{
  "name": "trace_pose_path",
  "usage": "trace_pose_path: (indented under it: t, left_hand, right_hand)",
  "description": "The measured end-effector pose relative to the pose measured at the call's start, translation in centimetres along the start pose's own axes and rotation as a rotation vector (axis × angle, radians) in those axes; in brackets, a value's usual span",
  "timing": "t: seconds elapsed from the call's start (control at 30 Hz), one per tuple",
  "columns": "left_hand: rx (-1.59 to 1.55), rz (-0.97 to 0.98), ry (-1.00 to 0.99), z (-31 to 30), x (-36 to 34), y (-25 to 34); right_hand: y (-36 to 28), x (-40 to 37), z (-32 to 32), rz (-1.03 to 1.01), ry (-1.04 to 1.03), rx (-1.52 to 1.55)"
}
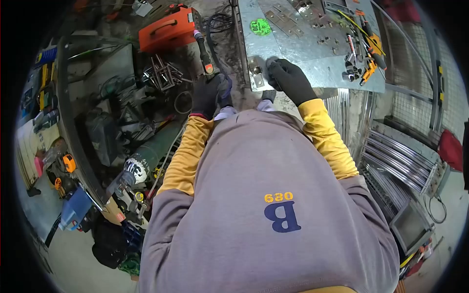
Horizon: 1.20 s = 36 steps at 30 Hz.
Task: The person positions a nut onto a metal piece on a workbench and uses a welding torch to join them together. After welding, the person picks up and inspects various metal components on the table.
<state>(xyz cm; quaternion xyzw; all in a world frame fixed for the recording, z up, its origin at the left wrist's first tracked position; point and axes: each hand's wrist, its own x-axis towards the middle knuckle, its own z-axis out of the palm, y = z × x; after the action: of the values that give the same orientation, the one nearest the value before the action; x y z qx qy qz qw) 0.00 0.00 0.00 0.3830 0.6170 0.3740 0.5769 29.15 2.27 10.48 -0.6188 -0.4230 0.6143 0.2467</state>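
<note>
My left hand [205, 95], in a black glove, is closed around the lower end of a torch [202, 51]. The torch points away from me, with a pink tip and an orange part on its dark body. In another black glove, my right hand [290, 79] is over the near left corner of the metal table [312, 71]. Its fingers are bent together beside a small metal plate with a round hole [256, 71]. Something grey and blurred shows at the fingertips; I cannot make out what it is.
An orange case [168, 30] stands beyond my left hand. Flat metal pieces [283, 20], orange-handled tools [373, 46] and a green round label [260, 27] are on the table. A gas cylinder [151, 151] lies at left; metal tubes [400, 158] are stacked at right.
</note>
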Motion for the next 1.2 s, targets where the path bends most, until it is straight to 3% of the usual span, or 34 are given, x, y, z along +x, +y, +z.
trace_pose_path:
  t: [0.17, 0.4, 0.5, 0.57, 0.6, 0.67, 0.7, 0.77, 0.9, 0.97, 1.1, 1.2]
  left_hand:
    - [-0.061, -0.005, -0.057, -1.3, -0.9, 1.9]
    - [0.005, -0.01, -0.156, -1.3, -1.5, 3.1]
    - [0.134, 0.124, -0.254, -0.6, -1.4, 2.7]
    - [0.34, 0.399, -0.212, 0.4, -1.6, 2.9]
    - [0.345, 0.4, -0.214, 0.6, -1.2, 2.5]
    - [0.67, 0.754, -0.218, 0.9, -0.4, 1.6]
    - [0.677, 0.756, -0.223, 1.2, -0.5, 2.0]
    - [0.426, 0.453, -0.278, 2.0, -0.8, 2.7]
    - [0.259, 0.342, -0.17, 2.3, -0.6, 2.1]
    - [0.148, -0.022, 0.004, 2.3, -0.7, 3.7]
    - [0.099, 0.074, -0.011, 0.8, 0.0, 3.0]
    - [0.146, -0.029, -0.038, -0.5, 0.0, 3.2]
  right_hand:
    - [0.0, -0.1, 0.8, 0.067, 0.1, 0.272]
    - [0.3, -0.2, 1.1, 0.009, 0.124, 0.213]
    - [0.2, -0.3, 0.9, 0.016, 0.121, 0.194]
    - [0.3, -0.1, 0.9, 0.029, 0.116, 0.181]
    - [0.5, 0.1, 0.8, 0.028, 0.117, 0.186]
    - [0.9, 0.5, 0.6, 0.029, 0.076, 0.175]
    - [0.5, 0.3, 0.7, 0.027, 0.077, 0.184]
    - [-0.1, -0.2, 0.8, 0.018, 0.1, 0.152]
    - [0.7, 0.2, 1.2, -0.001, 0.131, 0.146]
    - [1.2, 0.3, 1.4, -0.027, 0.173, 0.05]
    - [0.9, 0.0, 2.5, -0.142, 0.304, -0.107]
    - [-0.6, -0.7, 3.0, -0.113, 0.316, -0.208]
